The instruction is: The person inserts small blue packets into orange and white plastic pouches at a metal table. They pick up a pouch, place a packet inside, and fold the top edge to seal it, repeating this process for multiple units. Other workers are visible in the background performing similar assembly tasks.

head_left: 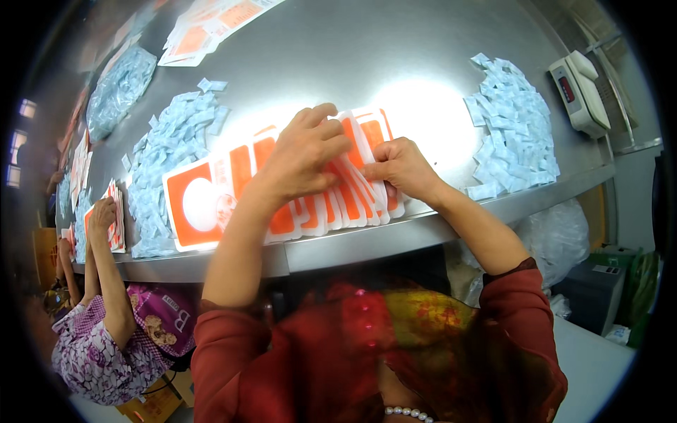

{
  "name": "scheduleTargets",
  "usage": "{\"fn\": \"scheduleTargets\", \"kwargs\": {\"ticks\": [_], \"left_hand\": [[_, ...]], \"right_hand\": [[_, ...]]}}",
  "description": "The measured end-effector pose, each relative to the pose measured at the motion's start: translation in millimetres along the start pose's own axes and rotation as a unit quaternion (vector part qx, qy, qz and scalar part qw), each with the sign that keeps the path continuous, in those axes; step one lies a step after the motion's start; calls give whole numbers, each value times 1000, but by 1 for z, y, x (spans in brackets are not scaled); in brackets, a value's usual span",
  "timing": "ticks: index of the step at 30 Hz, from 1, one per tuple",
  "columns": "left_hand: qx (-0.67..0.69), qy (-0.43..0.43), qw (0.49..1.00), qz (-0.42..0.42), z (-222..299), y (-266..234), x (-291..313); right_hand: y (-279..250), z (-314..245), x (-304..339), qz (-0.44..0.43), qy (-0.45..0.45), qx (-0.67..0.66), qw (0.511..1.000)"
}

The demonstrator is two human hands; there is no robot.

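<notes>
A row of flat orange-and-white pouches [190, 204] lies fanned and overlapping along the near edge of the metal table. My left hand [310, 151] reaches over the middle of the fan, its bent fingers closed on the upper part of the pouches; the thumb is mostly hidden. At the right end, my right hand [402, 166] pinches the edge of a pouch between thumb and fingers, and the pouches there stand partly raised. To the left is a heap of small light-blue sachets [169, 148], and a second heap of light-blue sachets [511, 127] lies to the right.
A white scale [580, 95] stands at the table's right end. A clear bag of blue sachets [121, 88] and more pouches [211, 32] lie at the far left. Beside me on the left, a co-worker's hand [104, 211] holds pouches. The metal table's edge [338, 252] runs before me.
</notes>
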State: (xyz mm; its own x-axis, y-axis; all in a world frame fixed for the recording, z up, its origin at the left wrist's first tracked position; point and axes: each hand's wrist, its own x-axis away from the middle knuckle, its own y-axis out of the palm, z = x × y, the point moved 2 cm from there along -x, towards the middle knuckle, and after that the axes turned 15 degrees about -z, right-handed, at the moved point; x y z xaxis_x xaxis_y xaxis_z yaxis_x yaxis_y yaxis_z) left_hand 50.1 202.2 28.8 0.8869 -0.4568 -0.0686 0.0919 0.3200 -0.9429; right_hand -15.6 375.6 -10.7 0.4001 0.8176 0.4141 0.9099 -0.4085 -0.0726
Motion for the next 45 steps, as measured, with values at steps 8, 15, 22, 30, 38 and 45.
{"fn": "scheduleTargets", "kwargs": {"ticks": [8, 15, 22, 30, 38, 45], "left_hand": [[-22, 12, 999, 27, 2, 2, -1], [4, 1, 999, 35, -2, -1, -1], [30, -2, 999, 33, -2, -2, 1], [7, 54, 997, 60, 3, 2, -4], [-100, 49, 994, -14, 22, 12, -13], [-114, 39, 993, -2, 21, 3, -9]], "right_hand": [[7, 8, -7, 56, -75, 50, 994], [2, -1, -6, -115, -16, -98, 988], [-4, -4, -2, -138, 13, -132, 982], [5, 0, -8, -52, -50, 232, 970], [5, 10, -10, 4, -65, 246, 967], [-12, 2, -5, 54, 1, 83, 995]]}}
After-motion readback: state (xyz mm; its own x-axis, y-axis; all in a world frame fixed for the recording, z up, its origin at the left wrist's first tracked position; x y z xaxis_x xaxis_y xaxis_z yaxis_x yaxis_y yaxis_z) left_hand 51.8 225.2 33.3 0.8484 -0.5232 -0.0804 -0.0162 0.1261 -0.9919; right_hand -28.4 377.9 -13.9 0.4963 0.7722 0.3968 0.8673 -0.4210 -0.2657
